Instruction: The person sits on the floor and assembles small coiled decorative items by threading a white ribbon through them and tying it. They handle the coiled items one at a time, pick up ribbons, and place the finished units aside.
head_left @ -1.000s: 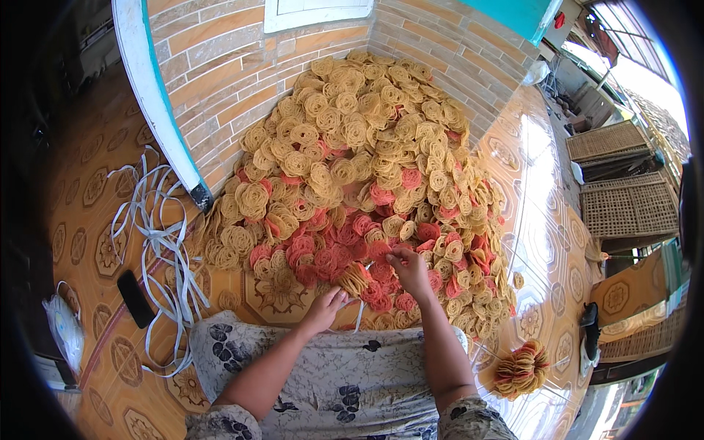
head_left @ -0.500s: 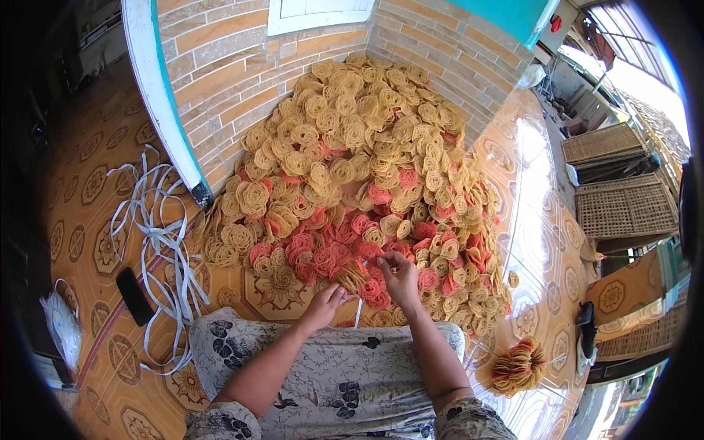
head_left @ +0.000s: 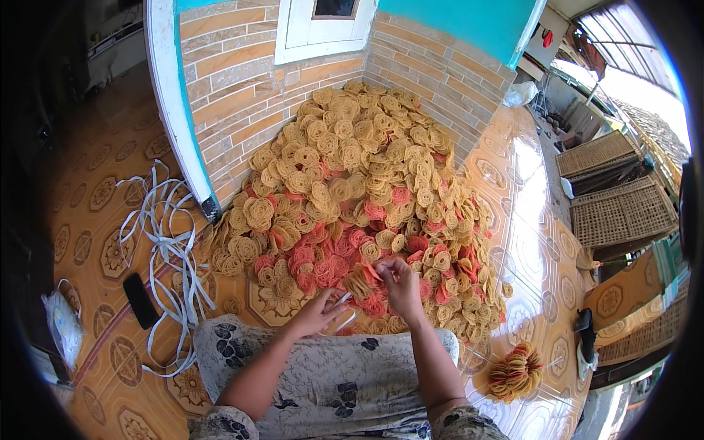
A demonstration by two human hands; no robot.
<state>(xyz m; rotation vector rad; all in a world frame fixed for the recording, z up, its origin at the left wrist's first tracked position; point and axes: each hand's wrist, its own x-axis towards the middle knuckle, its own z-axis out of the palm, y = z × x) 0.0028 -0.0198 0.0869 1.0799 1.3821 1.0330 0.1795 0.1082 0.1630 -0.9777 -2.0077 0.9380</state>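
In front of my lap, a small stack of yellow lattice discs with a red one [head_left: 358,283] is held up over the heap. My right hand [head_left: 402,292] pinches the stack at its right side, thumb and fingers closed. Just below it on the left, my left hand [head_left: 315,315] is closed with its fingertips on a white strap [head_left: 344,298], which loops down towards my lap. The loose heap [head_left: 345,147] of round, curled discs, mostly yellow with red ones nearer me, fills the corner. How the strap runs through the stack is hidden.
A tangle of white straps [head_left: 167,253] lies on the tiled floor at the left, with a black phone [head_left: 141,301] and a plastic bag [head_left: 61,326]. A tied ring of discs [head_left: 515,372] sits at the right. Woven racks [head_left: 623,209] stand beyond; brick-patterned walls [head_left: 227,81] enclose the heap.
My left hand has shifted from the stack's left end to the white strap just below it. My right hand now pinches the stack's right side. The view has tilted up slightly.
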